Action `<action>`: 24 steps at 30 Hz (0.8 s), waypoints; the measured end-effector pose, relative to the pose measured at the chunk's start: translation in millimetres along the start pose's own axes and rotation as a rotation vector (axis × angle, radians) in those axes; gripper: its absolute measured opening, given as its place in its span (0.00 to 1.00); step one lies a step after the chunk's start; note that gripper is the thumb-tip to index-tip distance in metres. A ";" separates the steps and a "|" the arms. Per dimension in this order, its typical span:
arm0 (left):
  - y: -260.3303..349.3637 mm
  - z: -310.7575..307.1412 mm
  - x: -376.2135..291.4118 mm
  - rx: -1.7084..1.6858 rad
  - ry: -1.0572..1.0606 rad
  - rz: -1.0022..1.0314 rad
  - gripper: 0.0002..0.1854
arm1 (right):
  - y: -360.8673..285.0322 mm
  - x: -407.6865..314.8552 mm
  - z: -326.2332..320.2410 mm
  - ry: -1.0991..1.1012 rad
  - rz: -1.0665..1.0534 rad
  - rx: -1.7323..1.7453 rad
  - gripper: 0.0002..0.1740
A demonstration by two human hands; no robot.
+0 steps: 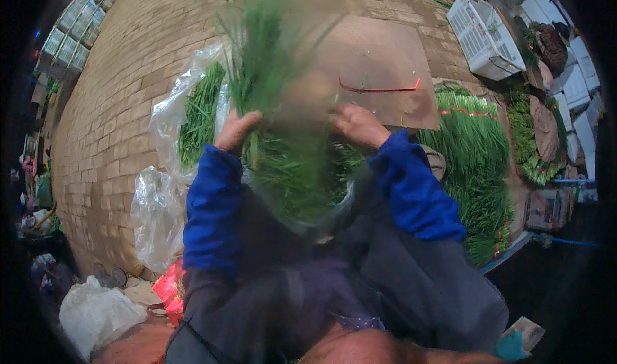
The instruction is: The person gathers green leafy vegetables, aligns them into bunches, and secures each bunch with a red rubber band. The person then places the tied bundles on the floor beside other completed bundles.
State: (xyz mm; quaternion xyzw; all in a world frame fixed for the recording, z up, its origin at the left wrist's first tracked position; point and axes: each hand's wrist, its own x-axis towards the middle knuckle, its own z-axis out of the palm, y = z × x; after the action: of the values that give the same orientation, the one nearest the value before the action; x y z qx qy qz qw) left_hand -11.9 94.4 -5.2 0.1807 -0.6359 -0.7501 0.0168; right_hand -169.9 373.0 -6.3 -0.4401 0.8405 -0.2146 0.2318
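Note:
In the head view my left hand (239, 128) grips an upright bunch of long green leaves (262, 50), probably garlic chives, their tops blurred. Opposite it, my right hand (357, 124) has its fingers curled in towards the middle. Blur hides its fingertips, so whether it pinches any leaves is unclear. Loose greens (299, 185) fill a clear plastic bag (344, 195) between my forearms and knees. Beyond my right hand lies a brown board (400, 41), with a thin red tie strip (381, 90) on it.
Another clear bag (168, 103) with greens (200, 118) lies left, above a crumpled plastic bag (156, 219). Bundled greens (472, 142) with red ties are stacked at right. A white plastic crate (487, 41) stands beyond them. Brick paving (111, 132) spreads left.

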 end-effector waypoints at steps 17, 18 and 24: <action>-35.5 54.3 -11.3 0.604 -0.001 0.377 0.36 | -82.6 37.1 23.3 0.339 0.134 1.419 0.23; -36.9 57.8 -14.7 0.622 0.011 0.321 0.37 | -81.1 43.3 21.5 0.327 0.175 1.423 0.22; -17.1 74.5 -24.7 0.692 -0.037 0.226 0.39 | -65.1 55.3 7.1 0.432 -0.039 1.247 0.17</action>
State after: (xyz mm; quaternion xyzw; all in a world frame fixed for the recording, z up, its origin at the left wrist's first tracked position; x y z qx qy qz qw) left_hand -7.1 174.6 -6.1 0.0907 -0.8682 -0.4871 0.0260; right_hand -152.0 291.6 13.7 -0.1853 0.5781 -0.7490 0.2654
